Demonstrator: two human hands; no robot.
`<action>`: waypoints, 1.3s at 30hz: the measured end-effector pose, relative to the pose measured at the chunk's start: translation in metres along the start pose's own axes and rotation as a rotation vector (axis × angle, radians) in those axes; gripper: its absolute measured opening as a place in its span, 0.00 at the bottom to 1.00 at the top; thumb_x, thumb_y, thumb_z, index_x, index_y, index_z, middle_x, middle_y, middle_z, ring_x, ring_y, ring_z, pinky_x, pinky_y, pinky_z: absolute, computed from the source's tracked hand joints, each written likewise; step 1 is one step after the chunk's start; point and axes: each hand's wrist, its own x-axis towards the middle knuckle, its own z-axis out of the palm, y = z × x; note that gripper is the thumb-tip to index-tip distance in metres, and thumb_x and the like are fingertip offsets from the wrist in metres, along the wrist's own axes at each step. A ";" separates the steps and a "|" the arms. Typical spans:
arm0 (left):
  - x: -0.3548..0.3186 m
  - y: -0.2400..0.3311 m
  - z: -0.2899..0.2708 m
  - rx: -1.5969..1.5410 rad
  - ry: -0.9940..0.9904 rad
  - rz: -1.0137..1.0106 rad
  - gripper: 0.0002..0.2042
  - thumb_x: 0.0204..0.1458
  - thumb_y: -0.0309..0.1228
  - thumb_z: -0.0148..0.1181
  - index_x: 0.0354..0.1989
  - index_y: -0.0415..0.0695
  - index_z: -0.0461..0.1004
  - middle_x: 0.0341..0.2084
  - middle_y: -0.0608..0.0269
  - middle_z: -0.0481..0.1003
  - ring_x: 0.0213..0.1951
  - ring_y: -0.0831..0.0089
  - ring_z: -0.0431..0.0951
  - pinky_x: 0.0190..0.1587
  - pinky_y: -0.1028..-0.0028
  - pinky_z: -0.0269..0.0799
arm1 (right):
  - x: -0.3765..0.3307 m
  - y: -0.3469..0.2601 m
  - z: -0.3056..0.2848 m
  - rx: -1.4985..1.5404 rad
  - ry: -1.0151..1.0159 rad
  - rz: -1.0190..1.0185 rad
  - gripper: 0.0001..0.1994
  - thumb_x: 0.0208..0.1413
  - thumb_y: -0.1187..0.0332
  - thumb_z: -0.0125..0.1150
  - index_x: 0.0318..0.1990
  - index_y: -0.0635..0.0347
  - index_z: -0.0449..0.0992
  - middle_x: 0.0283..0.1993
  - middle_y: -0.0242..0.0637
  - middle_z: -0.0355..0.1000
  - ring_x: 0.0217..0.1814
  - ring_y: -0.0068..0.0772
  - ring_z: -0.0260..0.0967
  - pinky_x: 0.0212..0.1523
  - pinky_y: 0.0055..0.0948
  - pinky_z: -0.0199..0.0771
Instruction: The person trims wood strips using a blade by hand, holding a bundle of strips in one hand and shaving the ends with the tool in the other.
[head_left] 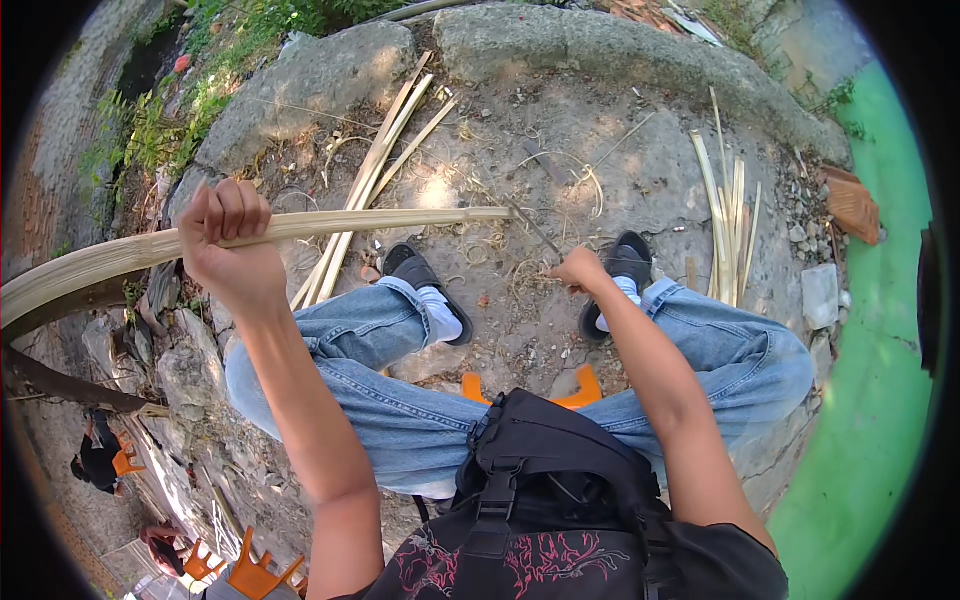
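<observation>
My left hand [228, 243] is closed around a long pale bamboo strip [380, 220] that runs from the far left edge to about the middle, held level above my knees. My right hand [578, 270] grips the handle of a thin dark blade [530, 228], whose tip meets the right end of the strip. I sit on an orange stool [590, 385] with my legs in blue jeans and black shoes on dusty concrete.
Cut bamboo strips lie in a bundle [385, 160] ahead left and another bundle [728, 215] to the right. A curved stone kerb [600, 45] rings the ground. A brick [852, 203] and stone [820, 293] lie right. Other people sit on orange stools [125, 462] at lower left.
</observation>
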 end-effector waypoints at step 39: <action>-0.016 0.001 -0.001 0.057 -0.283 -0.001 0.20 0.53 0.32 0.46 0.12 0.51 0.45 0.09 0.72 0.41 0.15 0.79 0.40 0.20 0.73 0.39 | -0.099 -0.058 0.044 0.504 0.078 -0.476 0.41 0.52 0.34 0.42 0.12 0.73 0.70 0.12 0.56 0.65 0.21 0.47 0.70 0.29 0.44 0.67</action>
